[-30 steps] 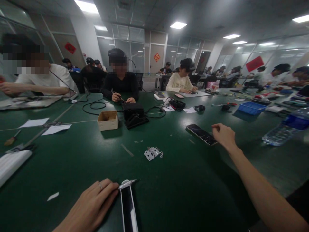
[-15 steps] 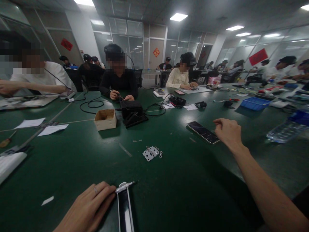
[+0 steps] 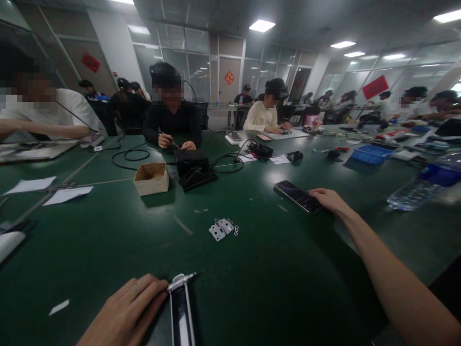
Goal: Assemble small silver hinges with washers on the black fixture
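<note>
My left hand (image 3: 127, 307), with a ring on one finger, lies on the green table with its fingers stretched out. Its fingertips touch the end of a silver pointed rod (image 3: 183, 282), which looks like a small screwdriver. This rod lies across the top of a slim silver-edged case (image 3: 181, 312), cut off by the lower frame edge. At the right, the fingers of my right hand (image 3: 329, 199) reach onto the near right corner of a dark-screened phone (image 3: 297, 195) lying flat. Between the hands are small metal plates with holes (image 3: 220, 229) and small metal links (image 3: 236, 230).
An open cardboard box (image 3: 151, 180) and a black device on a stand (image 3: 194, 168) stand ahead. Cables, a blue tray (image 3: 372, 154) and a plastic bottle (image 3: 414, 192) are farther right. Co-workers sit across the table, one in black (image 3: 173, 122) working with a thin tool.
My right hand has come down and left from beside the phone onto its corner. My left hand stays by the silver rod. The whole view has shifted slightly.
</note>
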`<state>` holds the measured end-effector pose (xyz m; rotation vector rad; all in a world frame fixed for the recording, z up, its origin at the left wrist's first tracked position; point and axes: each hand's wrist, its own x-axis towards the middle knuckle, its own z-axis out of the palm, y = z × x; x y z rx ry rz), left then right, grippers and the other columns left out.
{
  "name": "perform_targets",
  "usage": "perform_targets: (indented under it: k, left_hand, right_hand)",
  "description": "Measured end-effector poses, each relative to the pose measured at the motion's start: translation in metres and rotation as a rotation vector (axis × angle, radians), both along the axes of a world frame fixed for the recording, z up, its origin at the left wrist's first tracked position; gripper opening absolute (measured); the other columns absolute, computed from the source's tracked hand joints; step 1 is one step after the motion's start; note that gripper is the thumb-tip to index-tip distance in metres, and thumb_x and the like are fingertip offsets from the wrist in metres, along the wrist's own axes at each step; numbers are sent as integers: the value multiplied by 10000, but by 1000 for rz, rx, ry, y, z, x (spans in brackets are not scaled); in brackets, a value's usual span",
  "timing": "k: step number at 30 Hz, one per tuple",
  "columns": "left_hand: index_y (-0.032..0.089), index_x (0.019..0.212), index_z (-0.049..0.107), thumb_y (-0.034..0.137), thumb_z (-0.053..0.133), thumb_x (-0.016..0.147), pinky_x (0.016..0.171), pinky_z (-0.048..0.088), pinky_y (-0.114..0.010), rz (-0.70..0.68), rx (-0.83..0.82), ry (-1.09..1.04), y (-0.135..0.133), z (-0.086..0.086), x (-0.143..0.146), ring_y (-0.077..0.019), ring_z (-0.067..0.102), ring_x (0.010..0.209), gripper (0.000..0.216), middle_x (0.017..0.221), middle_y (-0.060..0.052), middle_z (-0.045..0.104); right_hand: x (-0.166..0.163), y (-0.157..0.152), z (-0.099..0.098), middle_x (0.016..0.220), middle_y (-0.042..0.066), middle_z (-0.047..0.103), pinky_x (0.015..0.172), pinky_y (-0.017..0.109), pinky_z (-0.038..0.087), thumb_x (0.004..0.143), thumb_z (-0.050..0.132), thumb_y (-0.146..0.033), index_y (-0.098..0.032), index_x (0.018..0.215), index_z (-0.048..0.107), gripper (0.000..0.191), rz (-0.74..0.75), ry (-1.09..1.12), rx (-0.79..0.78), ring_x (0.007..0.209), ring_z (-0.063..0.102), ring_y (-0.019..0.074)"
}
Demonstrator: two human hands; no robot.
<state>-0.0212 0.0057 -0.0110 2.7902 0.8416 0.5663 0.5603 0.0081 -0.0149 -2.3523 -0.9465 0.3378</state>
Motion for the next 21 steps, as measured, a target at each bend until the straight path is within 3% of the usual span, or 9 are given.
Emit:
perform_targets:
  k: [8, 21]
  left_hand:
    - [254, 951, 645, 442, 301, 994, 635, 515, -222, 121, -45, -82, -11, -1, 8, -155, 628, 679, 394, 820, -18, 664]
    - [261, 982, 648, 431, 332, 987, 643, 516, -235, 129, -55, -66, -11, -4, 5, -161, 625, 691, 359, 840, -18, 661]
  right_hand:
    - [-3, -4, -4, 933, 97, 725, 581, 242, 542, 744, 595, -176, -120, 1137, 632, 398, 30, 267, 60, 735, 682, 192]
    - [4, 1, -10, 994, 99, 714, 575, 225, 529, 795, 532, -218, -137, 1086, 650, 324, -10, 259, 100, 778, 678, 193]
